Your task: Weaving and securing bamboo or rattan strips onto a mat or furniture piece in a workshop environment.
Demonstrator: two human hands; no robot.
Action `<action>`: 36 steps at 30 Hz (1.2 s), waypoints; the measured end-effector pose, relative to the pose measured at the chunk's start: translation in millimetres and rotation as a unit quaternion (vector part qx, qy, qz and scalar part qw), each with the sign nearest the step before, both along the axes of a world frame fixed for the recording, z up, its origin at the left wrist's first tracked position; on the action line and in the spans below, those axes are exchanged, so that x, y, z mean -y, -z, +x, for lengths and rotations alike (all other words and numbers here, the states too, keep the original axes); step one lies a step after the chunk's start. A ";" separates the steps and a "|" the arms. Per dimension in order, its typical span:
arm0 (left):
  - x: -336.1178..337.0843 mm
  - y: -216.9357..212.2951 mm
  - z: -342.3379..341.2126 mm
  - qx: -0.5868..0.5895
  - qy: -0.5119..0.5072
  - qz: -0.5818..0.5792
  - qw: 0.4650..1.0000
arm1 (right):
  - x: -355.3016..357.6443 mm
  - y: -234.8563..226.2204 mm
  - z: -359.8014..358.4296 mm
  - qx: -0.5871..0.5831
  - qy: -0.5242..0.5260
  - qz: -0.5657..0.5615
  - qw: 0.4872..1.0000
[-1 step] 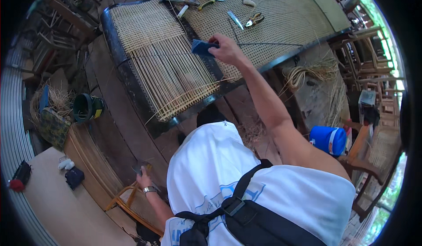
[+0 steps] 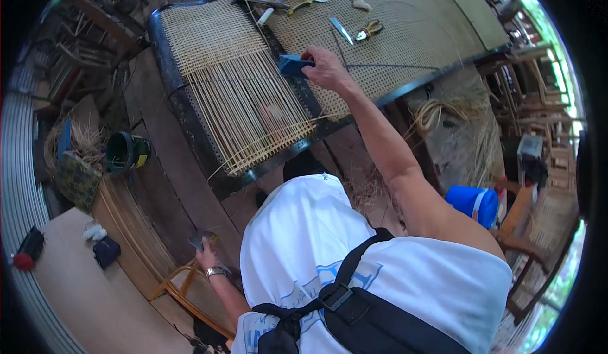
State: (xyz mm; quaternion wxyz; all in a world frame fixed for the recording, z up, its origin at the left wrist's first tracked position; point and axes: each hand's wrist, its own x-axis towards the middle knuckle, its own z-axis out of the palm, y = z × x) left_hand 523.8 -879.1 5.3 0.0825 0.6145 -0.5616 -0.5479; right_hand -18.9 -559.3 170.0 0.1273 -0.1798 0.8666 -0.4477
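Note:
In my right hand [image 2: 325, 69], thumb and fingers pinch a small flat blue piece [image 2: 292, 65], its material unclear. It hangs over the dark right rail of a cane-woven panel [image 2: 209, 34]. The panel's far part is closely woven; its near part has parallel cane strands [image 2: 247, 110], with a few crossing strands at the near edge. Low on the left, my left hand [image 2: 207, 256] is closed on a small greyish object with a yellowish part [image 2: 205, 238], too unclear to name. That hand is away from the panel, near a wooden chair frame [image 2: 183, 287].
Pliers [image 2: 369, 31], yellow-handled cutters [image 2: 303, 0], a hammer [image 2: 261, 1] and a pale blade [image 2: 341, 30] lie on the far woven surface [image 2: 405, 25]. Coiled cane [image 2: 443, 110] and a blue cooler [image 2: 472, 206] are at right. A dark green bucket [image 2: 120, 151] stands at left.
The blue piece has turned slightly in my right hand and shows a lighter face. The view has shifted a little; my left hand keeps its grip.

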 end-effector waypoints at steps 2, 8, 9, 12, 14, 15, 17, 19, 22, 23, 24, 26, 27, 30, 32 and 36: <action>-22.6 -23.9 -27.4 -0.017 -0.072 0.030 0.997 | 8.7 34.3 -32.5 -0.241 -0.006 0.150 0.959; -74.8 -86.9 -102.4 -0.088 -0.135 0.033 0.986 | -12.8 82.2 -56.7 -0.314 -0.057 0.201 0.926; -76.3 -98.9 -110.1 -0.059 -0.093 -0.002 0.994 | -26.7 80.5 -47.5 -0.367 -0.083 0.099 0.921; -77.7 -121.7 -153.8 -0.044 -0.002 -0.223 0.974 | -61.3 71.5 -13.2 -0.143 -0.182 0.087 0.969; -75.3 -142.1 -176.1 -0.017 0.046 -0.296 0.954 | -75.1 61.2 6.4 -0.047 -0.196 0.137 0.970; -75.6 -149.3 -186.9 -0.039 0.067 -0.333 0.940 | -82.1 51.9 12.8 -0.053 -0.206 0.186 0.959; -71.2 -164.7 -199.9 0.049 0.141 -0.390 0.909 | -95.8 27.8 26.0 0.025 -0.266 0.259 0.928; -66.2 -167.8 -211.3 0.095 0.182 -0.402 0.892 | -100.9 5.1 45.9 0.084 -0.323 0.261 0.906; -64.6 -163.5 -222.2 0.088 0.219 -0.440 0.866 | -85.7 -17.5 73.3 0.162 -0.396 0.034 0.903; -66.1 -166.0 -222.9 0.114 0.237 -0.428 0.865 | -79.1 -25.0 74.6 0.177 -0.398 0.012 0.900; -69.4 -171.5 -222.5 0.084 0.247 -0.462 0.848 | -72.6 -32.9 73.5 0.206 -0.399 0.017 0.893; -81.1 -189.7 -223.3 -0.151 0.004 -0.111 0.982 | -62.4 -50.4 70.5 0.247 -0.317 -0.017 0.916; -93.1 -199.0 -229.1 -0.187 0.037 -0.098 0.977 | -53.0 -56.8 76.1 0.226 -0.286 -0.075 0.928; -130.0 -227.0 -258.0 -0.088 0.305 -0.019 0.948 | -20.4 -73.3 90.5 0.095 -0.250 -0.182 0.946; -145.0 -232.5 -287.2 -0.049 0.494 -0.051 0.866 | -8.2 -78.0 94.1 0.065 -0.283 -0.164 0.943; -153.3 -236.3 -305.4 -0.081 0.539 0.018 0.838 | 6.7 -68.4 93.4 0.099 -0.485 0.003 0.869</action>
